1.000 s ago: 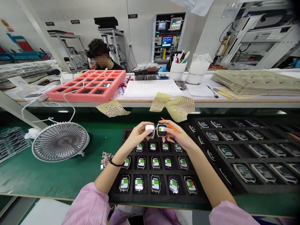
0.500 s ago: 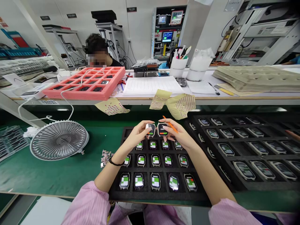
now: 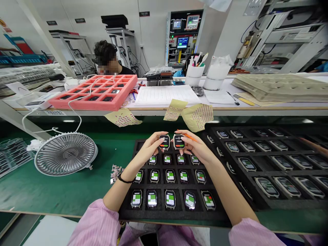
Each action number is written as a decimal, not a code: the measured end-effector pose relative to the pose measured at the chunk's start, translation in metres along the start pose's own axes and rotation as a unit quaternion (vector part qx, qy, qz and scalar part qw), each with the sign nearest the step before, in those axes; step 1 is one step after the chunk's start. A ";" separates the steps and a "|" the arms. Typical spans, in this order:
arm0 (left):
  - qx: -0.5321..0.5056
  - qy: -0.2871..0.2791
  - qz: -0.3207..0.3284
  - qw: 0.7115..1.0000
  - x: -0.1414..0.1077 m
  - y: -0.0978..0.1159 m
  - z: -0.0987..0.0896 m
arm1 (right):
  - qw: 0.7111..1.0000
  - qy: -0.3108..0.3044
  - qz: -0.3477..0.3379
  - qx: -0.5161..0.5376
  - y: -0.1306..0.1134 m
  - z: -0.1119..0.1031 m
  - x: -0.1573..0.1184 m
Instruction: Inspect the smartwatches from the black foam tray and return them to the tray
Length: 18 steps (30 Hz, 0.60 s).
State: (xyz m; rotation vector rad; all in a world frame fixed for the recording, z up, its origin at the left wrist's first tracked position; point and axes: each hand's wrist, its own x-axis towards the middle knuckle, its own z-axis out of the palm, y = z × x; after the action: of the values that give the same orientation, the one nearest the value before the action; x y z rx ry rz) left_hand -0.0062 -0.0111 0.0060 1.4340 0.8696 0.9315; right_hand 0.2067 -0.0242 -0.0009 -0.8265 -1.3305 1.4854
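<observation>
My left hand (image 3: pixel 153 145) is closed on a square watch (image 3: pixel 164 142), its thumb at the lit screen. Beside it, my right hand (image 3: pixel 196 146) grips a second watch (image 3: pixel 178 141) and also has an orange stick (image 3: pixel 189 137) between its fingers. Both screens face me and show a coloured band near the bottom. Below them lies a black foam tray (image 3: pixel 176 184) with rows of watches, most showing green and white screens. My hands and the held watches hide part of the tray's top row.
At the left stands a grey fan (image 3: pixel 66 153), with small metal pieces (image 3: pixel 116 172) near the tray. More watches fill a black tray (image 3: pixel 266 172) at the right, where another person's hand (image 3: pixel 316 148) reaches in. A pink foam tray (image 3: pixel 118 100) rests on the shelf.
The orange stick has tilted flatter in my right hand. Both held watches have turned slightly, and their screens show more clearly. The other person's hand at the right has moved further left.
</observation>
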 end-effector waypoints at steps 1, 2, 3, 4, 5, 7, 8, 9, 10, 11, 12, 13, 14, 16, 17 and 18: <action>0.010 0.004 0.006 1.000 0.000 0.000 0.000 | 1.000 -0.002 -0.005 -0.005 0.000 0.000 0.000; 0.019 0.009 0.014 1.000 -0.001 0.000 0.001 | 1.000 -0.006 -0.008 -0.009 0.001 0.000 0.000; 0.027 0.013 0.023 0.999 -0.001 -0.002 0.001 | 1.000 -0.012 -0.011 -0.012 0.001 0.000 0.001; 0.031 0.015 0.034 0.999 0.000 -0.003 0.001 | 1.000 -0.019 -0.013 -0.015 0.001 0.000 0.001; 0.033 0.016 0.045 0.998 0.001 -0.006 0.001 | 0.999 -0.026 -0.012 -0.018 0.002 -0.001 0.001; 0.032 0.017 0.066 0.997 0.002 -0.010 0.001 | 0.999 -0.035 -0.009 -0.024 0.002 -0.001 0.001; 0.031 0.017 0.073 0.997 0.003 -0.012 0.000 | 0.999 -0.037 -0.007 -0.027 0.002 -0.002 0.001; 0.031 0.016 0.077 0.996 0.003 -0.012 0.000 | 0.999 -0.040 -0.005 -0.029 0.003 -0.002 0.001; 0.032 0.015 0.079 0.996 0.003 -0.012 0.000 | 0.999 -0.043 -0.004 -0.031 0.003 -0.002 0.001; 0.032 0.014 0.078 0.996 0.002 -0.012 0.000 | 0.998 -0.045 -0.004 -0.031 0.004 -0.003 0.001; 0.032 0.012 0.077 0.996 0.002 -0.011 0.000 | 0.998 -0.048 -0.004 -0.032 0.004 -0.003 0.001; 0.032 0.010 0.074 0.997 0.001 -0.009 0.001 | 0.998 -0.050 -0.006 -0.032 0.005 -0.003 0.001; 0.033 0.010 0.073 0.997 0.000 -0.008 0.001 | 0.998 -0.052 -0.008 -0.032 0.005 -0.003 0.001; 0.035 0.011 0.071 0.997 -0.001 -0.005 0.001 | 0.998 -0.055 -0.012 -0.033 0.006 -0.002 0.001; 0.036 0.013 0.070 0.997 -0.001 -0.005 0.001 | 0.998 -0.056 -0.014 -0.034 0.006 -0.002 0.001; 0.037 0.015 0.069 0.997 -0.001 -0.004 0.001 | 0.998 -0.057 -0.015 -0.034 0.006 -0.001 0.001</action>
State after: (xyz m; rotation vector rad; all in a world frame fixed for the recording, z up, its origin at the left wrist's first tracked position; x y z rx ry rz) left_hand -0.0056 -0.0125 0.0015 1.5637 0.8437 1.0365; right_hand 0.2064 -0.0223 -0.0066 -0.7721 -1.4792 1.4893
